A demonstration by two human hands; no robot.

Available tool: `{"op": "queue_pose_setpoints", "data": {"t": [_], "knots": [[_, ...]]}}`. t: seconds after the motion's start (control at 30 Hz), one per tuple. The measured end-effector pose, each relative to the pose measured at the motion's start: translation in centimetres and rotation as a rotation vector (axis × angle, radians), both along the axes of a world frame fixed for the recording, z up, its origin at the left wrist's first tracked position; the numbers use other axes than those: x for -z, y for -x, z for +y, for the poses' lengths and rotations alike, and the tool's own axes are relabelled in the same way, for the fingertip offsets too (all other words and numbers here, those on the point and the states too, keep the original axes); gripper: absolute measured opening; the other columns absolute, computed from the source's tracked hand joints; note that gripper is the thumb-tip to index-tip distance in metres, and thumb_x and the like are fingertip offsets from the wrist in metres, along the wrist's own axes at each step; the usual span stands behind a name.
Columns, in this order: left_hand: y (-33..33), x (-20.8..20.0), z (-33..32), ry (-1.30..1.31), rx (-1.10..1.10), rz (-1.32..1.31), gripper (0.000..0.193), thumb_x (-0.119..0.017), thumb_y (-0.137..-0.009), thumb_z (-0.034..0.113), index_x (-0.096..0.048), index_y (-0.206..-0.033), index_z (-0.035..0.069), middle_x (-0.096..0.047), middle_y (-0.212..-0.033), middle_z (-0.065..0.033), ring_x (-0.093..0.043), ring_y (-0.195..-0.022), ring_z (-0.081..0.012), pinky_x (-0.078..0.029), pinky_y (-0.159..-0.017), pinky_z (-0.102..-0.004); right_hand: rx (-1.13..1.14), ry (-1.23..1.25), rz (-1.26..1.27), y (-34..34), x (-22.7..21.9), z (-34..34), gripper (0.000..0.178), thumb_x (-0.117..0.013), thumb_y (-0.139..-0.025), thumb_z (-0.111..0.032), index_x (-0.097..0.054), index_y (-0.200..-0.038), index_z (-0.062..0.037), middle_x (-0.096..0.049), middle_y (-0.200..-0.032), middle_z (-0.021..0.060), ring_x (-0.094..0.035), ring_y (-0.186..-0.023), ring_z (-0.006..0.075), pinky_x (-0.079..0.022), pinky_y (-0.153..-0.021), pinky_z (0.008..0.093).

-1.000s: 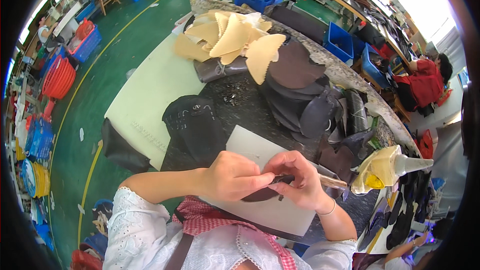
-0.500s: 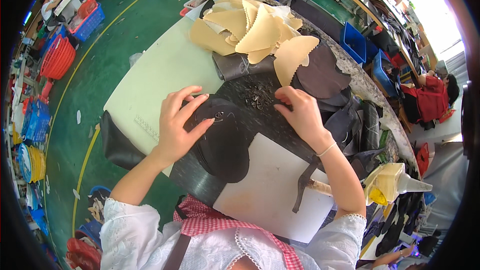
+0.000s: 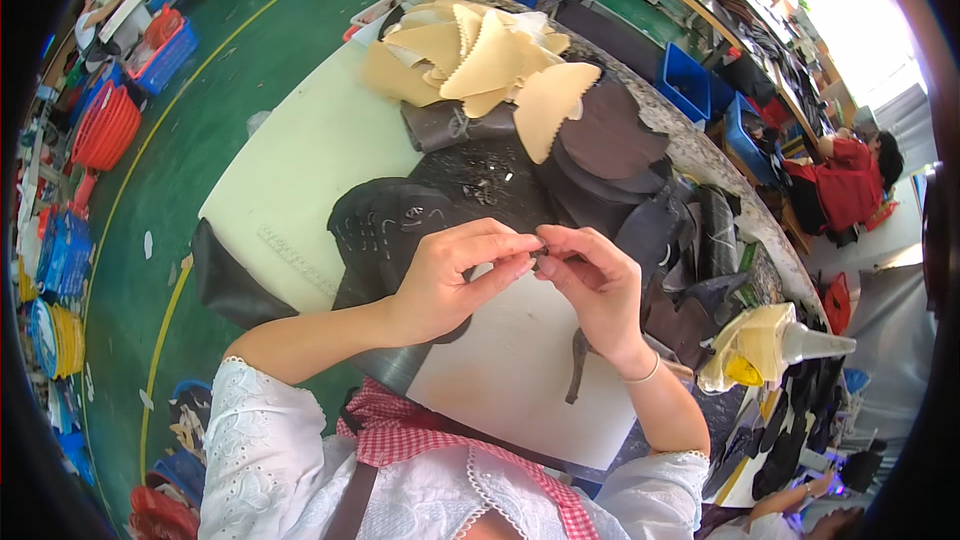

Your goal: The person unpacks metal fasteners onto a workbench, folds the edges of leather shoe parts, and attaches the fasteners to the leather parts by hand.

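My left hand (image 3: 462, 265) and my right hand (image 3: 598, 278) meet above the work table, thumbs and forefingers pinched together. Between the fingertips is a small dark piece (image 3: 541, 251), too small to tell its kind. Under and beyond my left hand lies a black sewn or cut piece (image 3: 385, 230) with several pale thread-like marks on it, partly covered by that hand. A heap of tiny dark bits (image 3: 483, 178) is spread on the black board behind my hands. Below my fingers lies a white sheet (image 3: 530, 360).
Scallop-edged cream pieces (image 3: 490, 55) are piled at the far side, beside dark brown leather pieces (image 3: 610, 130). A yellowish glue bottle (image 3: 750, 350) with a grey nozzle is at the right. A pale green mat (image 3: 290, 170) covers the table's left. One person (image 3: 845, 185) in red sits at right.
My hands were apart, the left over the black piece and the right near the heap of bits. They have come together nearer to me, the small dark piece now between them.
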State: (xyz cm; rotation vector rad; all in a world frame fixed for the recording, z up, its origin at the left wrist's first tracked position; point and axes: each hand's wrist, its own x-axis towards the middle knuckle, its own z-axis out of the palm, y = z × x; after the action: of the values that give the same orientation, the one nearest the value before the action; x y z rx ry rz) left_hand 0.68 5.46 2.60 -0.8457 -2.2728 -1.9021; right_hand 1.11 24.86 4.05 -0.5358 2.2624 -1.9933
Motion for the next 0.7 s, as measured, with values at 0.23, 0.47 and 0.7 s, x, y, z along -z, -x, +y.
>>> {"op": "queue_pose_setpoints", "data": {"t": [0.23, 0.47, 0.7], "knots": [[-1.9, -1.6, 4.4, -0.17, 0.185, -0.342, 0.018, -0.059, -0.087, -0.004, -0.063, -0.104, -0.004, -0.066, -0.095, -0.0113, -0.067, -0.086, -0.0173, -0.055, -0.076, -0.0267, 0.166, -0.019, 0.187, -4.0, -0.1, 4.3, 0.023, -0.063, -0.083, 0.006, -0.066, -0.106, 0.0011, -0.063, -0.093, 0.0068, -0.064, -0.082, 0.012, -0.055, -0.07, 0.0239], [-2.6, -1.1, 8.4, -0.167, 0.274, -0.18, 0.017, -0.059, -0.089, 0.0, -0.063, -0.104, -0.005, -0.066, -0.101, -0.0118, -0.067, -0.091, -0.0172, -0.055, -0.078, -0.0261, 0.391, -0.021, 0.313, -6.5, -0.7, 6.3, 0.02, -0.064, -0.083, 0.003, -0.067, -0.102, -0.001, -0.06, -0.085, 0.0072, -0.063, -0.071, 0.0139, -0.054, -0.061, 0.0251], [-3.1, -0.5, 11.0, -0.4, 0.508, -0.643, 0.019, -0.056, -0.091, 0.002, -0.062, -0.108, -0.004, -0.067, -0.098, -0.014, -0.067, -0.086, -0.0209, -0.055, -0.079, -0.0313, 0.349, -0.322, 0.603, -7.3, -1.4, 10.6, 0.029, -0.069, -0.074, 0.004, -0.069, -0.101, -0.0056, -0.058, -0.086, 0.0069, -0.062, -0.069, 0.0164, -0.051, -0.056, 0.0257]]}}
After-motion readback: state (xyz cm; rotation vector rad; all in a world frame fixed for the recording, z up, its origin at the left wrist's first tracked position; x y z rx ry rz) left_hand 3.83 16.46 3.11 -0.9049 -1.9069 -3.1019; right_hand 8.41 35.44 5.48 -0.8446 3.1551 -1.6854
